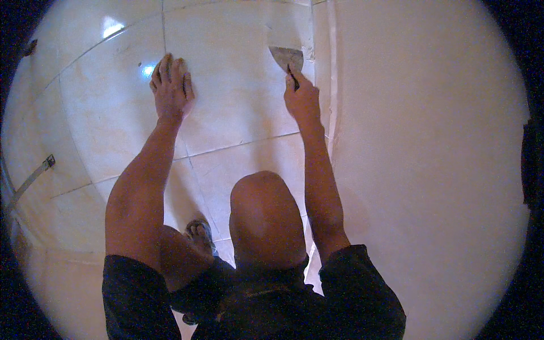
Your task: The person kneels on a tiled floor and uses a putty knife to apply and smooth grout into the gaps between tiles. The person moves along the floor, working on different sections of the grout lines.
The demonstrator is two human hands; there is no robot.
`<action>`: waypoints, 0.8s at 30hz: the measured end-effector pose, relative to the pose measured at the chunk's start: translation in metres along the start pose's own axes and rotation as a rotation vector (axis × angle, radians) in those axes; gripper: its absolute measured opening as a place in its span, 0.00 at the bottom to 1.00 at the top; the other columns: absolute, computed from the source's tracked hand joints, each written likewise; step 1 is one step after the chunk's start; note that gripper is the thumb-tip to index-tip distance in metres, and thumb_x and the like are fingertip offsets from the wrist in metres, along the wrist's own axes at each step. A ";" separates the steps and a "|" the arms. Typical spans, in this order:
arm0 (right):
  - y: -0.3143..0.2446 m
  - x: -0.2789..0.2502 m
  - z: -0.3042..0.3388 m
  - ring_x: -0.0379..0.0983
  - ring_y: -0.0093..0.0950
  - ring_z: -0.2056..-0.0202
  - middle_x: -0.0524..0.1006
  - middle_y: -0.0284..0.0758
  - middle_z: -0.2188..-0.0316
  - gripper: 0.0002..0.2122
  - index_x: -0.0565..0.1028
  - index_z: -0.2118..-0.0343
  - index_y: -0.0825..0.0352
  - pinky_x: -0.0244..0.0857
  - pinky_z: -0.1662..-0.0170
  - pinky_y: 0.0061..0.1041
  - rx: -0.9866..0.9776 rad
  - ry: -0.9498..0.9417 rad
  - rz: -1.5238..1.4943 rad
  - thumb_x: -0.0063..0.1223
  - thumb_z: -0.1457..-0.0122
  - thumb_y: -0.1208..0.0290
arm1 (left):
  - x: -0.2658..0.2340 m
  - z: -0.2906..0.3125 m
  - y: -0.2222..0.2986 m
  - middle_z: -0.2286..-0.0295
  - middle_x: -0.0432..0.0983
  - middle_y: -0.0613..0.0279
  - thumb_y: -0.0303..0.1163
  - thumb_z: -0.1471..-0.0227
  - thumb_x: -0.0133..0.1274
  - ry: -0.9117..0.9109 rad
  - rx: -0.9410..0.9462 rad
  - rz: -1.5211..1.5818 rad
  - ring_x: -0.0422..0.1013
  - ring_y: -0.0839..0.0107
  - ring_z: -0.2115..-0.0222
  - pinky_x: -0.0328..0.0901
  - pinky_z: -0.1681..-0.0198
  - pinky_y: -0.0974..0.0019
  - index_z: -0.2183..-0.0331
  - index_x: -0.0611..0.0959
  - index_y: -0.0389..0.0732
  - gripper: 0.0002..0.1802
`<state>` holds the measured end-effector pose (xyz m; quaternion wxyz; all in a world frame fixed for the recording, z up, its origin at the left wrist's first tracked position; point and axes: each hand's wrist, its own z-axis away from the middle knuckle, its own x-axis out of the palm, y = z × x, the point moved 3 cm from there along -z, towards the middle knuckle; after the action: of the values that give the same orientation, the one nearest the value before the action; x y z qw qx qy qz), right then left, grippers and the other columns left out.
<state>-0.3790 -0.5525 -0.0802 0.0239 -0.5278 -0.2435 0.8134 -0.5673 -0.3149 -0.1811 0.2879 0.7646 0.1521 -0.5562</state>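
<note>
My right hand (303,103) is closed around the dark handle of a putty knife (289,57). Its wide, flat metal blade, smeared with pale residue, points away from me over the floor, close to the base of the wall. Off to the left, my left hand (171,90) rests on a large cream floor tile (226,85), fingers stretched forward and slightly bent, with nothing visible in it. A grout line runs just beyond its fingertips.
A plain pale wall (419,158) rises along the right side. At far left lie a flexible hose or strap with a dark end (45,164) and a small dark object (30,48). My bent knee (266,218) and my foot in a sandal (199,233) are close below.
</note>
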 end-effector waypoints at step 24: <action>0.064 0.005 0.082 0.75 0.25 0.75 0.78 0.36 0.74 0.14 0.72 0.55 0.70 0.69 0.73 0.26 0.153 -0.269 -0.578 0.53 0.37 0.64 | 0.007 0.013 -0.005 0.47 0.66 0.45 0.35 0.41 0.47 0.151 0.135 0.057 0.61 0.47 0.44 0.53 0.41 0.42 0.48 0.75 0.42 0.19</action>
<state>-0.4384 -0.6374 -0.0844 0.2609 -0.3211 -0.3223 0.8514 -0.5777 -0.3198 -0.1922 0.2391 0.8262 0.1135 -0.4973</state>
